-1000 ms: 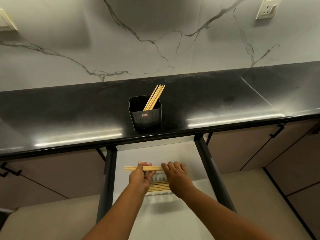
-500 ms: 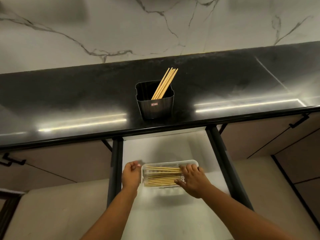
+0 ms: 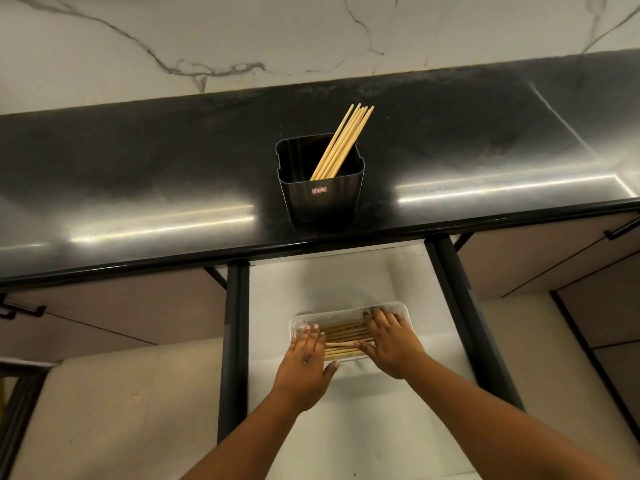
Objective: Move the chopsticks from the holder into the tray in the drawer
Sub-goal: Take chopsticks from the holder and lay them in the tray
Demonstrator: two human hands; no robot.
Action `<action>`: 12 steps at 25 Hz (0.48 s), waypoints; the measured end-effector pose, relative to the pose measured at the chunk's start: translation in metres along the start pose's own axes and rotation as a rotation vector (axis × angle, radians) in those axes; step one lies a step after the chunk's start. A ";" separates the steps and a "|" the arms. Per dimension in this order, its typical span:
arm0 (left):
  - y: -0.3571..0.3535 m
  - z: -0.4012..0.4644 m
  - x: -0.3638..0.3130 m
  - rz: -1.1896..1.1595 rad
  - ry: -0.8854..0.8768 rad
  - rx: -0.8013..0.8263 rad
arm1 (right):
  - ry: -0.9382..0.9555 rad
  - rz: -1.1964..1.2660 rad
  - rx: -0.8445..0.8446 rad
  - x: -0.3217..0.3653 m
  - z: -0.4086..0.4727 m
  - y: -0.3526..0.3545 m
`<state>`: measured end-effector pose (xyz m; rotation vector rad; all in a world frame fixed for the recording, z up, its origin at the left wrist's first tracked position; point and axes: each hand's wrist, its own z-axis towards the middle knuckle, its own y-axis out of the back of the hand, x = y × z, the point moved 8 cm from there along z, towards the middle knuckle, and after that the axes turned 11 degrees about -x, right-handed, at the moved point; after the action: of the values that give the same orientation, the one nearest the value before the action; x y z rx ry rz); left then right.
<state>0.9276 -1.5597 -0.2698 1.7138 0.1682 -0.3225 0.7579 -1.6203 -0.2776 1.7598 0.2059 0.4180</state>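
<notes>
A black holder [image 3: 320, 199] stands near the front edge of the dark counter, with several wooden chopsticks [image 3: 343, 142] leaning to the right inside it. Below, in the open white drawer [image 3: 332, 271], a clear tray [image 3: 349, 311] holds several chopsticks [image 3: 344, 337] lying sideways. My left hand [image 3: 306, 362] lies flat over the tray's left end, fingers spread on the chopstick ends. My right hand [image 3: 391, 337] lies flat over the right end, fingers on the chopsticks. Neither hand grips anything.
The black counter [image 3: 138, 188] runs across the view under a marbled white wall. Black drawer rails [image 3: 235, 341] flank the drawer on both sides. Closed cabinet fronts with black handles [image 3: 620, 230] sit to either side.
The chopsticks my left hand held a second ago now lie in the tray. Both hands have settled flat over the tray's ends, the left moving in from the tray's left rim.
</notes>
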 end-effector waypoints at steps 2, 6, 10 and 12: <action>-0.011 0.000 -0.003 0.062 -0.016 0.080 | -0.040 0.081 -0.040 -0.001 -0.009 0.001; -0.016 0.005 -0.003 0.134 0.001 0.147 | 0.059 0.169 -0.015 0.013 -0.027 -0.005; -0.016 0.005 -0.010 0.119 -0.013 0.145 | 0.018 0.168 0.057 0.014 -0.027 -0.012; -0.014 0.004 -0.013 0.120 -0.033 0.111 | -0.006 0.127 0.062 0.015 -0.024 -0.013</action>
<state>0.9102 -1.5607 -0.2795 1.8183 0.0237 -0.2755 0.7631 -1.5902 -0.2833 1.8413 0.1040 0.5026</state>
